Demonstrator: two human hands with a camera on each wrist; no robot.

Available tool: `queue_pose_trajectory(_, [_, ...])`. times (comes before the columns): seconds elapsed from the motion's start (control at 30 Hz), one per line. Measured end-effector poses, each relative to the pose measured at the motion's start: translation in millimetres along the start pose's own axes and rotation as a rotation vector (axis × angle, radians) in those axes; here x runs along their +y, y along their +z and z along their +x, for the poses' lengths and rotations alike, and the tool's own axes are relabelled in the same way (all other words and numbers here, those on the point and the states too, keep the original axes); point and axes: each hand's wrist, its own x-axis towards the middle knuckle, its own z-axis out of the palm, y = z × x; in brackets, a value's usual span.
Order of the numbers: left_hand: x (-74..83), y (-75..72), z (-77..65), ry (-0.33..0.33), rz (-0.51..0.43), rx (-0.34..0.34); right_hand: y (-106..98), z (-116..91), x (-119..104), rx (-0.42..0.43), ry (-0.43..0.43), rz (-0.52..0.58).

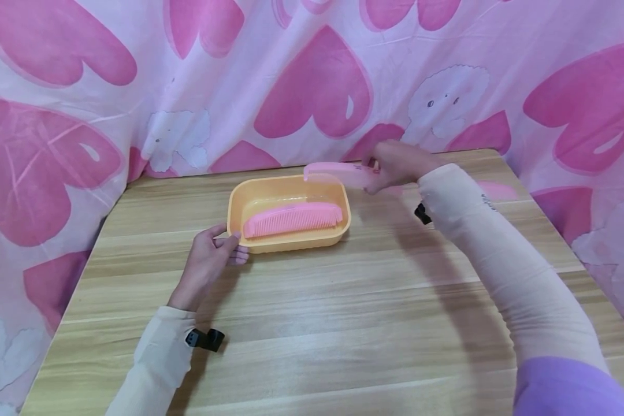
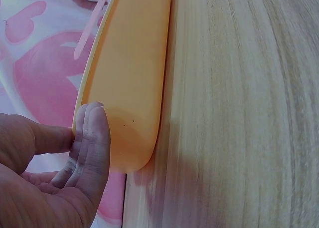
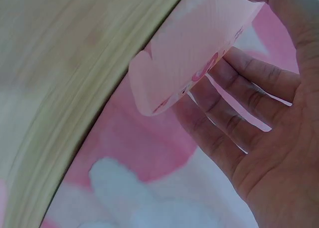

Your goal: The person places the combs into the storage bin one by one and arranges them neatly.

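Note:
A yellow-orange plastic basin [image 1: 291,242] stands on the table, and a pink comb [image 1: 293,219] lies inside it, teeth toward the front. My left hand [image 1: 210,257] pinches the basin's near-left corner, thumb at the rim and fingers against the outer wall; the left wrist view shows this hand [image 2: 65,173] up close. Over the basin's right end, my right hand [image 1: 397,164] holds a second pink comb [image 1: 333,171] by its right part. In the right wrist view the fingers touch the printed back of this translucent comb [image 3: 184,63].
Another flat pink piece [image 1: 496,190] lies on the table [image 1: 312,323] at the right, partly hidden behind my right sleeve. A pink heart-patterned cloth [image 1: 312,86] hangs along the table's back and side edges. Black straps with small devices [image 1: 205,340] sit on my wrists.

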Motion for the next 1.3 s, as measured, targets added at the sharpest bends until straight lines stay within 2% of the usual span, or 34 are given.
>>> queue_pose_trajectory(0.1, [-0.1, 0.6, 0.4, -0.006, 0.011, 0.003, 3.3, 9.7, -13.7, -0.016, -0.036, -0.035])
queue_pose_trajectory(0.3, [-1.5, -1.1, 0.5, 0.008, 0.006, 0.002, 8.2, 28.9, -39.0, -0.094, -0.033, -0.086])
queue_pose_trajectory(0.67, [-0.5, -0.6, 0.4, 0.026, 0.018, 0.000, 27.9, 50.6, -75.6, -0.144, -0.047, -0.054])
queue_pose_trajectory(0.9, [-1.5, 0.1, 1.0, 0.020, 0.004, -0.004, 42.8, 61.8, -85.2, -0.145, -0.147, -0.063])
queue_pose_trajectory(1.1, [-2.3, -0.7, 1.1, 0.043, -0.002, -0.010, 51.8, 66.8, -89.6, -0.206, -0.098, -0.068])
queue_pose_trajectory(1.3, [-4.0, -1.4, 1.0, 0.053, -0.042, -0.017, 59.3, 67.6, -89.8, -0.232, -0.062, -0.038])
